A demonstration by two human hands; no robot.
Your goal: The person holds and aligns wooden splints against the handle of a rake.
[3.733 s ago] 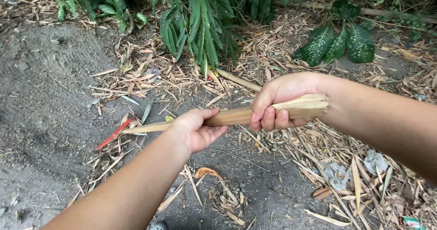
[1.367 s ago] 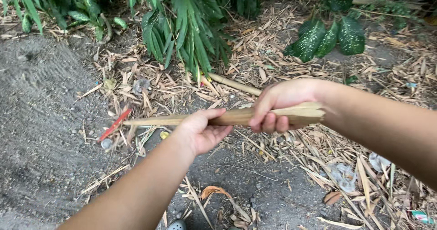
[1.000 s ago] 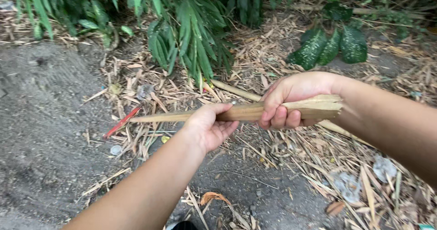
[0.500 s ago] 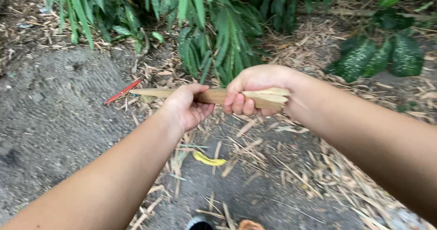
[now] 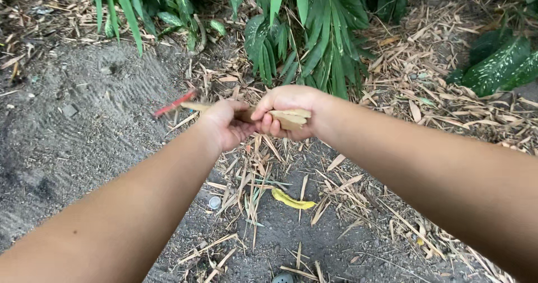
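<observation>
- My right hand [image 5: 286,110] is closed around the thick end of a pale bamboo stick [image 5: 288,117]; the fingers wrap over the top, so the part of the stick inside the grip is hidden.
- My left hand [image 5: 227,125] grips the same stick just beside the right, palm turned up; the two hands nearly touch, and I cannot tell whether the fingertips meet.
- The stick lies roughly level, above the ground and in front of my chest line — its blunt, split-looking end sticks out past my right knuckles, and its thinner end runs out to the left past my left hand.
- A red strip [image 5: 175,103] shows at the far left tip of the stick; whether it is joined to the stick or lies on the ground behind it cannot be made out.
- Both forearms are cut off by the lower frame edges.
- Below the hands: grey sandy soil [image 5: 84,137] strewn with dry bamboo leaves [image 5: 426,81], a yellow curled leaf [image 5: 290,200] and a small round cap [image 5: 214,203].
- At the bottom edge a dark round object [image 5: 283,278] is cut off — unidentifiable.
- Green plants [image 5: 314,42] fill the top of the view.
</observation>
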